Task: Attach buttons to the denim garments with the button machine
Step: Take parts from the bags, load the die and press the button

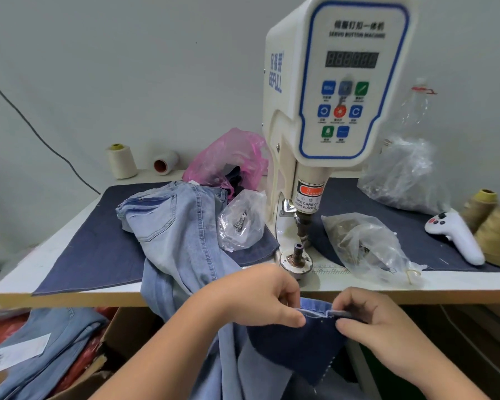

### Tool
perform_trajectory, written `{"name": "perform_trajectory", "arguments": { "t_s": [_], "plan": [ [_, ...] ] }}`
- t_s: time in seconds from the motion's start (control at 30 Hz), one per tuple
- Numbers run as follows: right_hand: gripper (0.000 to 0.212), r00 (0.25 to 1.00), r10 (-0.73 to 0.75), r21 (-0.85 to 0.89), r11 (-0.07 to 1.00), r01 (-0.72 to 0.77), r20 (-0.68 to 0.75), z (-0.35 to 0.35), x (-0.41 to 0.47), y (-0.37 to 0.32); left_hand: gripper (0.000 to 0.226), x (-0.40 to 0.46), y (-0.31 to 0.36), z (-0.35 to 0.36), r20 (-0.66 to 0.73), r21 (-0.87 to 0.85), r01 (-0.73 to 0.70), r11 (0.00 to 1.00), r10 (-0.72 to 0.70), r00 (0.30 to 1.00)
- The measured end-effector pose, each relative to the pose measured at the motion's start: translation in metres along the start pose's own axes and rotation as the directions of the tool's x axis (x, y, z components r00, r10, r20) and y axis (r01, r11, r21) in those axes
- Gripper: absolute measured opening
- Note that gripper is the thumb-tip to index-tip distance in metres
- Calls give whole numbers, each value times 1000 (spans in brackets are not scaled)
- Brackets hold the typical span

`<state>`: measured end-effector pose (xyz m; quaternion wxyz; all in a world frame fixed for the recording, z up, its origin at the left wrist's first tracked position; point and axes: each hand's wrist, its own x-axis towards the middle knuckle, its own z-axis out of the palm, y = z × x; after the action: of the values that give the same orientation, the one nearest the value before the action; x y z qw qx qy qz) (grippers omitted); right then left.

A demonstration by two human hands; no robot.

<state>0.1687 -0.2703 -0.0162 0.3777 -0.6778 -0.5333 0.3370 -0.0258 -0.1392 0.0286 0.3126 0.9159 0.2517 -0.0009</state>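
A white button machine [329,82] stands on the table, its lower die post [297,251] right at the front edge. Below that edge, my left hand [260,295] and my right hand [373,321] each pinch the top hem of a dark blue denim piece [298,339], holding it stretched between them. Light blue jeans [179,226] lie on the table left of the machine and hang down over the edge. Beside the machine sit two clear bags with metal parts in them, one on its left [240,223] and one on its right [364,243].
Dark denim cloth [93,243] covers the table top. A pink bag [228,160], thread cones [121,161] and a large clear bag [404,174] sit at the back. A white controller [456,235] and tan thread cones [491,226] lie at right. More jeans [49,350] lie piled in a box lower left.
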Motion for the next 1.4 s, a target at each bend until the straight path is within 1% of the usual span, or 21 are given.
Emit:
{"name": "perform_trajectory", "arguments": {
  "t_s": [0.07,0.13,0.17,0.23,0.3,0.4,0.47,0.53,0.6,0.67,0.73,0.83,0.9,1.0,1.07,1.1,1.17,1.23,1.27,1.33,1.4],
  "plan": [
    [24,998,64,-129,990,-64,1,5,0,-2,21,3,-1,2,21,18,13,1000,-13,1000],
    [15,991,128,-204,972,-118,36,10,2,-3,17,6,-4,1,22,-32,23,999,-23,1000],
    [10,986,161,-238,961,-144,52,14,4,-3,16,7,-7,0,-1,-54,27,998,-27,1000],
    [6,973,222,-317,929,-193,60,19,8,-1,15,12,-16,-6,-92,-78,25,997,-32,995],
    [6,967,253,-376,898,-227,22,25,12,-3,16,15,-28,-14,-203,-124,34,992,-59,977],
    [5,964,265,-371,895,-250,-10,33,17,-9,17,20,-47,-28,-345,-172,75,982,-131,929],
    [6,958,287,-364,895,-259,24,39,19,-12,17,25,-61,-34,-442,-193,124,973,-199,875],
    [8,956,287,-360,900,-247,61,43,19,-16,17,32,-74,-40,-509,-182,213,960,-277,815],
    [12,961,270,-343,910,-235,58,44,20,-19,24,42,-84,-47,-515,-97,335,937,-335,789],
    [10,968,250,-296,927,-230,32,38,20,-23,34,55,-92,-53,-503,33,428,903,-356,788],
    [17,980,200,-241,951,-195,-4,28,20,-27,36,70,-97,-56,-487,168,478,862,-349,801],
    [20,989,103,-246,961,-126,-107,8,20,-28,33,87,-102,-55,-438,315,519,795,-363,822],
    [16,978,62,-278,953,-118,-201,-9,25,-25,31,92,-104,-54,-438,359,538,763,-371,819],
    [19,928,-9,-331,935,-125,-374,-34,37,-15,22,97,-108,-49,-481,404,548,732,-340,808],
    [23,889,-32,-381,910,-163,-457,-48,49,-7,19,99,-109,-47,-503,399,551,733,-327,800],
    [23,880,-27,-418,887,-197,-474,-52,56,-4,19,99,-110,-47,-512,392,550,737,-323,796],
    [28,882,1,-490,831,-263,-472,-58,71,3,18,99,-111,-48,-519,380,556,739,-327,790],
    [33,897,57,-546,776,-317,-439,-60,85,10,18,99,-112,-48,-512,389,559,732,-333,792],
    [32,907,94,-580,741,-339,-410,-59,91,14,18,100,-112,-48,-505,397,559,728,-335,796],
    [25,920,148,-649,668,-363,-363,-57,99,19,20,100,-111,-48,-487,414,557,720,-342,804],
    [21,915,195,-681,617,-394,-353,-55,106,20,22,101,-110,-48,-476,436,555,709,-342,810]
  ]
}}
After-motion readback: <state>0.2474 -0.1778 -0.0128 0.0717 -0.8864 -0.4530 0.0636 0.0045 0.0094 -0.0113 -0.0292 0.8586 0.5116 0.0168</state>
